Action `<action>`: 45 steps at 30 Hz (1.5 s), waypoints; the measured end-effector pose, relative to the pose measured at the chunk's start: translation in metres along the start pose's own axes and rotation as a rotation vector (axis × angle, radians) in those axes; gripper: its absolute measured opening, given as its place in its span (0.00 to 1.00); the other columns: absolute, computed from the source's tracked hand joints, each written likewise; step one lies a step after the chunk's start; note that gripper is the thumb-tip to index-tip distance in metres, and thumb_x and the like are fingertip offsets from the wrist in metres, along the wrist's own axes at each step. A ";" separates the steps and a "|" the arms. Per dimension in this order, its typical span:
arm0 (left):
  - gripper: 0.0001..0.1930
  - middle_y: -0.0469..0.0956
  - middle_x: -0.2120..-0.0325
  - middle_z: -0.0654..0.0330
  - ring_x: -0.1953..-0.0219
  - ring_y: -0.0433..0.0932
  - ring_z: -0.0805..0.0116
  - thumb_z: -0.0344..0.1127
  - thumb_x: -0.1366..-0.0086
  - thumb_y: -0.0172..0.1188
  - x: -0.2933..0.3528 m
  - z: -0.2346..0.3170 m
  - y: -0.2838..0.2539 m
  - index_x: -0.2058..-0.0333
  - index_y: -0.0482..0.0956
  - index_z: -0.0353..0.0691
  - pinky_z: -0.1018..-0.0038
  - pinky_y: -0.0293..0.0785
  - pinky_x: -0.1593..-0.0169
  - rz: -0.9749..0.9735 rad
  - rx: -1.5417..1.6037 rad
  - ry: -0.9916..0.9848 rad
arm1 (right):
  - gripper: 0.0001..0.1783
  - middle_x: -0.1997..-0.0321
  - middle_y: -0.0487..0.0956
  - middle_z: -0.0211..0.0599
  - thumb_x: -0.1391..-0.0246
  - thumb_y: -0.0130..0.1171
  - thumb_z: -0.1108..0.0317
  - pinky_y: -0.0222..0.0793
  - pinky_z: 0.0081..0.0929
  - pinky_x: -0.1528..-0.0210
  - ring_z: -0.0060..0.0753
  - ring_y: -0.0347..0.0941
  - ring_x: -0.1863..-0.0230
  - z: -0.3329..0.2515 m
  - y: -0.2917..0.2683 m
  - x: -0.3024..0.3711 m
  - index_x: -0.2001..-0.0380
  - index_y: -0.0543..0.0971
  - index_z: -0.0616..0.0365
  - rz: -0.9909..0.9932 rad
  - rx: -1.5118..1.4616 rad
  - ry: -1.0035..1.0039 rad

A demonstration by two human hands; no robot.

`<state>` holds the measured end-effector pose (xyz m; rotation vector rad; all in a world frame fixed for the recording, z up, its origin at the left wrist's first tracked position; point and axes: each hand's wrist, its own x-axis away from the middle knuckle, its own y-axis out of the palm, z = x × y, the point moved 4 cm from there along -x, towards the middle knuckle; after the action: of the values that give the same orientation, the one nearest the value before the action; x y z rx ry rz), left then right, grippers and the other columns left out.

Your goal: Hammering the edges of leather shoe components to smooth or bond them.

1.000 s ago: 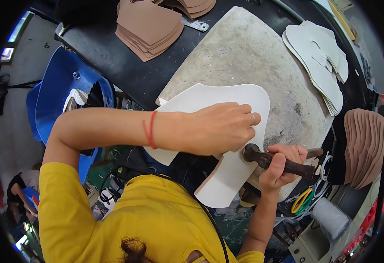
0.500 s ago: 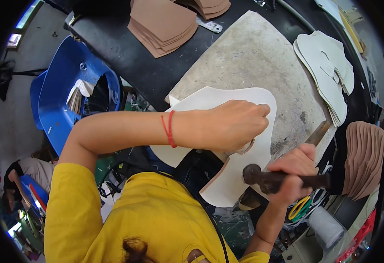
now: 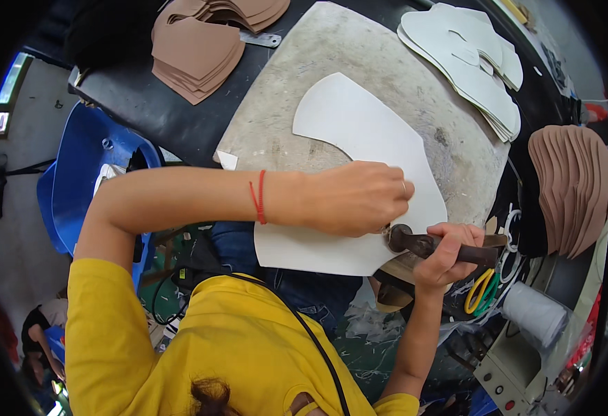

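A white curved sheet piece (image 3: 380, 132) lies over the worn grey board (image 3: 276, 76), its near end reaching past the board toward my lap. On this piece rests my left hand (image 3: 363, 197), closed, with its fingertips tucked underneath and hidden. What they pinch does not show. My right hand (image 3: 449, 255), at the board's near right edge, is wrapped around a dark hammer (image 3: 425, 245). The hammer's round face points left, close to my left fingertips. A tan bar (image 3: 494, 240) sticks out behind my right hand; I cannot tell whether it belongs to the hammer.
Brown cut pieces (image 3: 196, 52) and a metal ruler (image 3: 261, 39) lie at the back left. White pieces (image 3: 460, 62) are stacked at the back right, beside a brown stack (image 3: 571, 187). A blue bin (image 3: 82, 180) stands left. Below right are a white spool (image 3: 536, 310) and cords.
The white piece has turned, its far end now extending up the board. My left hand has shifted slightly left and down. My right hand has brought the hammer upward, close to my left hand.
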<state>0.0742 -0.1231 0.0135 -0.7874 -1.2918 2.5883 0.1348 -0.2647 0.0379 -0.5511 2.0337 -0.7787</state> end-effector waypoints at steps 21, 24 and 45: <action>0.01 0.67 0.62 0.53 0.59 0.64 0.54 0.23 0.51 0.53 0.001 0.002 0.000 0.77 0.70 0.32 0.67 0.66 0.56 -0.034 0.208 -0.527 | 0.21 0.84 0.72 0.28 0.47 0.41 0.58 0.55 0.29 0.64 0.27 0.62 0.81 -0.010 -0.013 -0.004 0.88 0.70 0.56 -0.144 -0.307 -0.012; 0.03 0.67 0.61 0.55 0.58 0.64 0.54 0.23 0.51 0.53 0.018 0.005 -0.003 0.75 0.71 0.35 0.65 0.62 0.56 0.205 0.236 -0.493 | 0.20 0.84 0.72 0.29 0.47 0.41 0.60 0.55 0.30 0.64 0.31 0.62 0.79 -0.005 0.016 -0.021 0.87 0.71 0.56 -0.049 -0.047 -0.037; 0.06 0.68 0.61 0.57 0.54 0.65 0.58 0.24 0.53 0.54 0.040 -0.009 -0.020 0.73 0.75 0.36 0.66 0.60 0.51 0.092 0.359 -0.585 | 0.14 0.85 0.72 0.31 0.49 0.43 0.68 0.56 0.30 0.65 0.30 0.62 0.83 -0.034 0.038 -0.033 0.85 0.71 0.57 -0.162 -0.091 -0.164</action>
<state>0.0424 -0.0903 0.0092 -0.0199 -0.8479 3.1257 0.1196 -0.2060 0.0446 -0.8137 1.8967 -0.7137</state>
